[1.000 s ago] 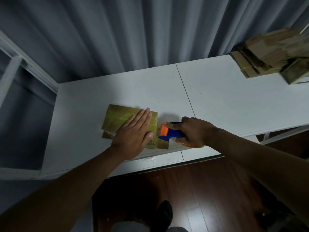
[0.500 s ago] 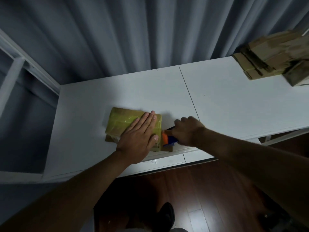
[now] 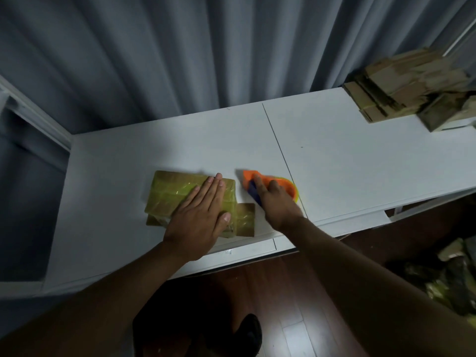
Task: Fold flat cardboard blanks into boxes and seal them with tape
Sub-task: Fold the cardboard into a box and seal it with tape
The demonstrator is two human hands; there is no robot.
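Note:
A small cardboard box, covered in shiny yellowish tape, lies on the white table near its front edge. My left hand presses flat on top of it, fingers together. One brown end flap sticks out at the box's right side. Just right of the box, my right hand grips an orange and blue tape dispenser that rests on the table, a short gap away from the box.
A pile of flat cardboard blanks sits at the table's far right, against the grey curtain. More cardboard shapes lie on the wooden floor at the lower right. A white frame stands at the left.
My right hand has pulled the tape dispenser away from the box's right end, up and to the right onto the table. My left hand has stayed pressed on the box.

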